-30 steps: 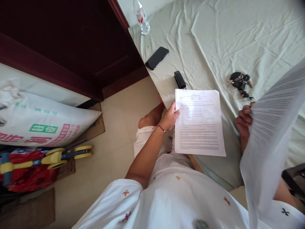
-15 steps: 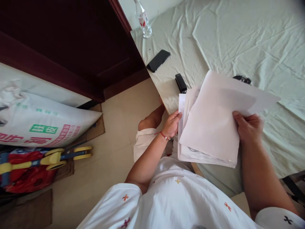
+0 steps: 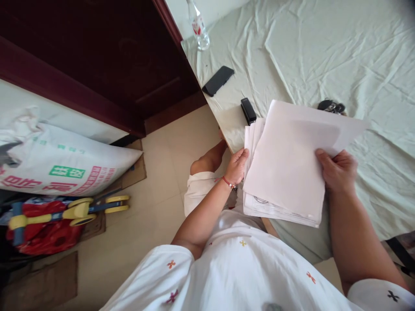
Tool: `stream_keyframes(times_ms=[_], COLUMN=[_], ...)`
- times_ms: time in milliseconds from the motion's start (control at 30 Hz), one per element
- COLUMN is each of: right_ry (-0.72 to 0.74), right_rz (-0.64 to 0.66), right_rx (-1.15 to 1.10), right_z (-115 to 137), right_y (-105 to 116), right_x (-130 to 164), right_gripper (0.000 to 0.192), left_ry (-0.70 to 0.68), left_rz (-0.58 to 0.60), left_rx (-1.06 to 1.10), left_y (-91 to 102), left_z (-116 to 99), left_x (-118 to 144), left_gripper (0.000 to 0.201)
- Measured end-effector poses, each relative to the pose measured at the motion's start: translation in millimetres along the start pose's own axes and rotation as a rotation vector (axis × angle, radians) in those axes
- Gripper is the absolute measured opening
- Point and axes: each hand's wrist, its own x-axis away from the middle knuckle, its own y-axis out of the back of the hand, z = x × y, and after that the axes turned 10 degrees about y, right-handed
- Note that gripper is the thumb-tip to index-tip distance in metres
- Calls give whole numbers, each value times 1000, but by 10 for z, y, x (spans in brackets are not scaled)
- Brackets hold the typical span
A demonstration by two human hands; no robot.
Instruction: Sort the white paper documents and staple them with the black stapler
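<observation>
A loose stack of paper sheets (image 3: pixel 292 164) is held in front of my chest, over the near edge of the cloth-covered table. My left hand (image 3: pixel 237 166) pinches the stack's left edge, thumb on top. On the right side, my right hand (image 3: pixel 339 170) is closed on the papers, its thumb on the blank top sheet. That sheet sits askew, its far right corner lifted. Printed text and a round stamp show on a sheet under its lower edge. Just beyond the stack lies a black stapler (image 3: pixel 248 111). Keys (image 3: pixel 331 106) lie past the papers' far right side.
The wrinkled pale tablecloth (image 3: pixel 311 52) carries a black phone-like case (image 3: pixel 218 80) and a clear plastic bottle (image 3: pixel 199 28) by the wall. On the floor at left are a printed white sack (image 3: pixel 74 160) and a yellow-and-blue wheeled toy (image 3: pixel 78 209). A dark door (image 3: pixel 97 52) stands behind.
The top sheet's raised right corner has shifted left and the sheets on the left are closer together. More of the keys shows. Both hands keep their hold.
</observation>
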Motion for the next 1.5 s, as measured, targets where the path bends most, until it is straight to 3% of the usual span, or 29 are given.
stream_keyframes(times_ms=[400,700,1200,1367,1500], right_ry=[-14,-30,-21,-18,-31], right_rz=[-35,-22,9,29,41], right_rx=[-73,-96,-101,-74,-70], right_z=[41,29,59,56,81], right_y=[-21,-50,-70,-60,-71], right_x=[-5,7,20,19,27], right_gripper=[31,33,34,33,34], left_ry=[-29,-121,-16,-13,-2], left_rz=[-120,-124,-106,-214,-101], left_rx=[-57,-198,-72,-12,23], left_y=[1,-14,66,113,84], left_z=[-22,-30,67,157,139], left_x=[30,83,20,-26,-18], left_gripper=[56,60,49,39,42])
